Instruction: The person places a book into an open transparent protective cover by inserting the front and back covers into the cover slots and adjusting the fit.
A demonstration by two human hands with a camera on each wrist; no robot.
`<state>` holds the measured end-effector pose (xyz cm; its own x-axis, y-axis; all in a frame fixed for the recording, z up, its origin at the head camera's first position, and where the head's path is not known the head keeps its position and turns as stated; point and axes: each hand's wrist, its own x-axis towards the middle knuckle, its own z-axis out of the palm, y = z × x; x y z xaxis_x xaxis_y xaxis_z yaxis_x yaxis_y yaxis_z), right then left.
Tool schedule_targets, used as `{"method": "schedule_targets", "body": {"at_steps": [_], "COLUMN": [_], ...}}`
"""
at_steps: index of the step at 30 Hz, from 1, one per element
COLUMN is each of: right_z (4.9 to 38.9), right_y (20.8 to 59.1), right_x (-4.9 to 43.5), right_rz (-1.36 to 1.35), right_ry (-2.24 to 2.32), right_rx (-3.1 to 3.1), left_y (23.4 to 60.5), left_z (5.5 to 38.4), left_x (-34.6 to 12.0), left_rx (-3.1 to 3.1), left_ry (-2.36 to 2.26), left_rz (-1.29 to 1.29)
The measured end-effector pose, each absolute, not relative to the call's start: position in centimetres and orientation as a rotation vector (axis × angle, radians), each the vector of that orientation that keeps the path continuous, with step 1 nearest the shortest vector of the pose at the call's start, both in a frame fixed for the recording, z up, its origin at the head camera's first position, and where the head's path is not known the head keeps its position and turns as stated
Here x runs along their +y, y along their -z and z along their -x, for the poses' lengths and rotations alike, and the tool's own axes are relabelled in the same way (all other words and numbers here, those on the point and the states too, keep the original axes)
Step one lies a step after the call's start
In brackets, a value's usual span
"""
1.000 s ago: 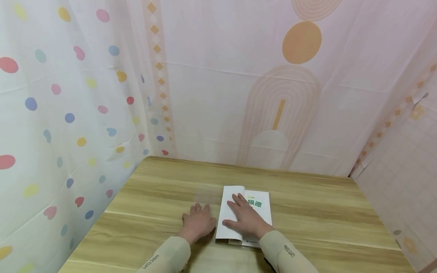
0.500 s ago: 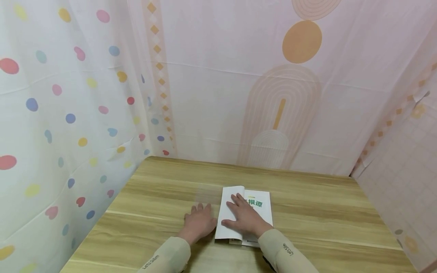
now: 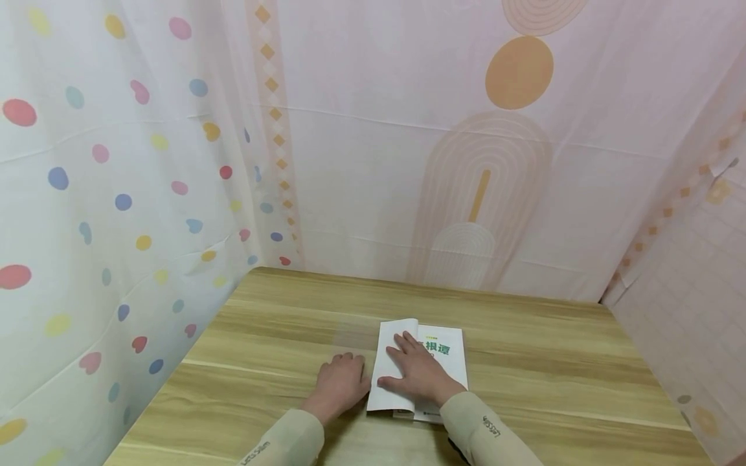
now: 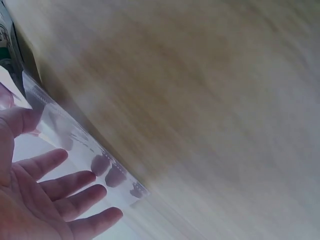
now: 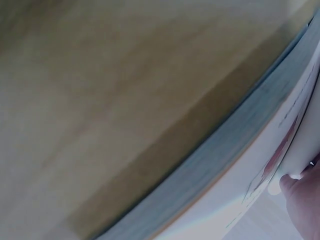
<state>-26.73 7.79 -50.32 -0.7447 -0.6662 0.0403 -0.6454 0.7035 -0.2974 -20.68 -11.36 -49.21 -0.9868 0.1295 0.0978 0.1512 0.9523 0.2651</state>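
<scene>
A book (image 3: 441, 375) with green characters on its white face lies on the table. A white flap (image 3: 389, 346) covers its left part. My right hand (image 3: 421, 372) rests on the flap and book, fingers spread; in the right wrist view only part of that hand (image 5: 306, 202) shows, beyond the thick page edges (image 5: 215, 165). Beside the book's left edge is my left hand (image 3: 339, 387), palm down. In the left wrist view its fingers (image 4: 80, 202) are slightly bent and apart over a clear plastic sheet (image 4: 85, 142), with the thumb near the white flap's edge.
The wood-grain table (image 3: 542, 362) extends around the book on all sides. Behind it hangs a pale curtain (image 3: 355, 175) with arch patterns, and a dotted curtain (image 3: 146, 278) borders the left side. Another light curtain (image 3: 693, 310) stands at the right.
My left hand has shifted slightly right, and its fingers look more drawn in. My right hand stays in place on the flap and book. The head view has turned a little.
</scene>
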Motion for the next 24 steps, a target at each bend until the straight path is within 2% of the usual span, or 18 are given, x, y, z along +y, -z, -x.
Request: {"method": "schedule_targets", "body": {"at_steps": [24], "right_z": [26.63], "right_y": [49.77], "right_x": [7.15], "right_rz": [1.079], "right_ry": [0.374], "right_rx": [2.827], "left_y": [49.22], "left_z": [20.07], "left_x": [-12.01], "left_rx": [-3.041], "left_ry": [0.613], "left_rz": [0.313]}}
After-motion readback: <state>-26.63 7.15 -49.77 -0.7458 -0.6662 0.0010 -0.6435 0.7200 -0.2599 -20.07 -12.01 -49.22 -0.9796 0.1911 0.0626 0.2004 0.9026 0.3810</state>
